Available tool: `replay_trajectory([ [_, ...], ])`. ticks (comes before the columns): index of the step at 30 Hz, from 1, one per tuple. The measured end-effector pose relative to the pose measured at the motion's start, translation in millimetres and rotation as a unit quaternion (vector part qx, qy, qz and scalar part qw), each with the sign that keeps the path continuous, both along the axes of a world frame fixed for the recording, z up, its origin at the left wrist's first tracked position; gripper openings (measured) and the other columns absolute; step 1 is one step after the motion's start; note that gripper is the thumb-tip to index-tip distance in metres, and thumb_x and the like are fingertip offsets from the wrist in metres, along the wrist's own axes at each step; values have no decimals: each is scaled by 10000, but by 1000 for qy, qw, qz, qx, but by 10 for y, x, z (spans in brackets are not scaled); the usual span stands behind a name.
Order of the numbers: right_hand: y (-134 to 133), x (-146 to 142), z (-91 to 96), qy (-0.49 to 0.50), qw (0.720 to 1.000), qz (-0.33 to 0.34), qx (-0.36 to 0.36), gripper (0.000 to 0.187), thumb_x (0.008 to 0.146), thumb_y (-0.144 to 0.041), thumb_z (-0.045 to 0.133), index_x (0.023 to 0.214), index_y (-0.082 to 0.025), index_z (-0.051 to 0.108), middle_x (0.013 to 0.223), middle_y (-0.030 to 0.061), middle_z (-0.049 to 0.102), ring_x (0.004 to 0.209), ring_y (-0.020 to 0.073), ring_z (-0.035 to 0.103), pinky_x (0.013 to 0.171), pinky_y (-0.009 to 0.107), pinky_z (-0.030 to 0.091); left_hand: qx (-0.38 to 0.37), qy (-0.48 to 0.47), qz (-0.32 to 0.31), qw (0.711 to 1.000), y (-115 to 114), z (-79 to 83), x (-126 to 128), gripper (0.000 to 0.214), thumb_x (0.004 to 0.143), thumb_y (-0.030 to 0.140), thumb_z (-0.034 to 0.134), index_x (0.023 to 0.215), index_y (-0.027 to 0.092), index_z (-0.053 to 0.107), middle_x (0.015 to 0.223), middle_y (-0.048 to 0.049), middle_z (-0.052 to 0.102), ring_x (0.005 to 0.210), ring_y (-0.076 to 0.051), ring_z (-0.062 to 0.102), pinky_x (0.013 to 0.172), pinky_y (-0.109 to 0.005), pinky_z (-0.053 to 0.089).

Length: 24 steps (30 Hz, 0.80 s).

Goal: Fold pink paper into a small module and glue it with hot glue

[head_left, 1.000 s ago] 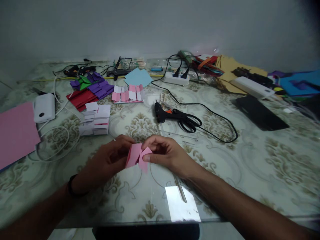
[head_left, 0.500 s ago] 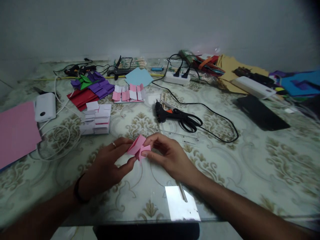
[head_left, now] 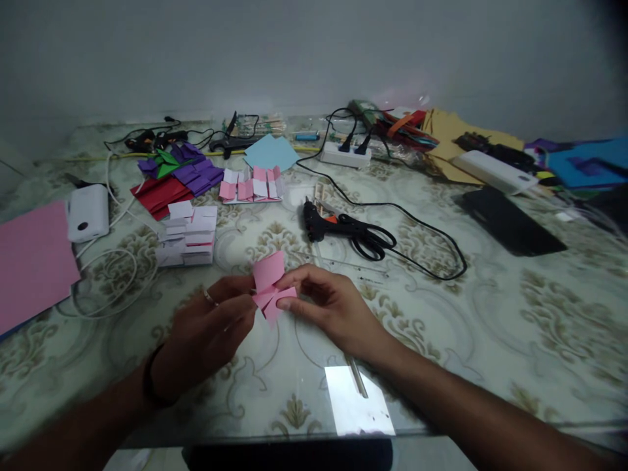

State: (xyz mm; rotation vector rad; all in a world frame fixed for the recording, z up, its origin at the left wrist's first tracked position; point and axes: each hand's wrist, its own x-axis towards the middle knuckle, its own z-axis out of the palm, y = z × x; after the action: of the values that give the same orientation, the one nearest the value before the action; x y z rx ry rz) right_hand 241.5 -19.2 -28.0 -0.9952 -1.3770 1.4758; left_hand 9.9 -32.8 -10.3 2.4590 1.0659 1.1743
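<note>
A small folded pink paper piece [head_left: 269,282] is held just above the patterned tabletop, between both hands. My left hand [head_left: 206,333] pinches its left side with thumb and fingers; a ring shows on one finger and a dark band on the wrist. My right hand [head_left: 324,307] grips its right side, thumb on the front flap. One flap of the paper stands up above the fingers.
Behind the hands lie a black glue gun [head_left: 318,226] with its cord, black scissors [head_left: 370,241], a stack of white folded pieces [head_left: 189,235], pink-and-white folded pieces [head_left: 252,185], purple and red papers [head_left: 176,176], a power bank [head_left: 88,210], a pink sheet [head_left: 32,261] and a power strip [head_left: 346,154].
The pink paper has been turned and opened so a flap now stands up. Both hands shifted slightly, the left one lower and nearer me.
</note>
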Motion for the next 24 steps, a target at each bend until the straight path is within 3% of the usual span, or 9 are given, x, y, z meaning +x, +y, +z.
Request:
replay_trajectory([
  [5, 6, -1, 21, 35, 999, -21, -15, 315, 769, -408, 1002, 938, -241, 796, 787, -35, 671, 731, 139, 592, 726, 286, 498, 37, 34, 5, 999, -2, 81, 26, 242, 964, 19, 632, 1010, 247, 700, 1052, -2, 818, 893, -121, 798, 798, -187, 621],
  [9, 14, 1, 21, 81, 995, -15, -50, 334, 715, -369, 1039, 904, -237, 797, 767, -39, 692, 701, 122, 603, 691, 261, 503, 6, 13, -2, 1000, -19, 132, 32, 189, 960, 102, 668, 1072, 245, 718, 1071, -30, 806, 922, -161, 804, 833, -245, 653],
  [16, 10, -6, 49, 97, 992, -1, -75, 337, 709, -408, 1036, 880, -238, 802, 806, -19, 733, 713, 131, 646, 696, 279, 555, -12, -15, 3, 1000, -14, 96, 21, 110, 974, 142, 695, 972, 244, 738, 1100, -37, 819, 934, -170, 815, 825, -268, 677],
  [24, 4, -9, 52, 120, 990, -1, -79, 313, 725, -384, 1033, 914, -259, 817, 817, -27, 750, 723, 129, 656, 708, 275, 555, -13, 12, 2, 1000, -36, 64, 16, 234, 925, 135, 734, 1129, 240, 695, 1203, -73, 794, 1088, -210, 805, 931, -318, 687],
])
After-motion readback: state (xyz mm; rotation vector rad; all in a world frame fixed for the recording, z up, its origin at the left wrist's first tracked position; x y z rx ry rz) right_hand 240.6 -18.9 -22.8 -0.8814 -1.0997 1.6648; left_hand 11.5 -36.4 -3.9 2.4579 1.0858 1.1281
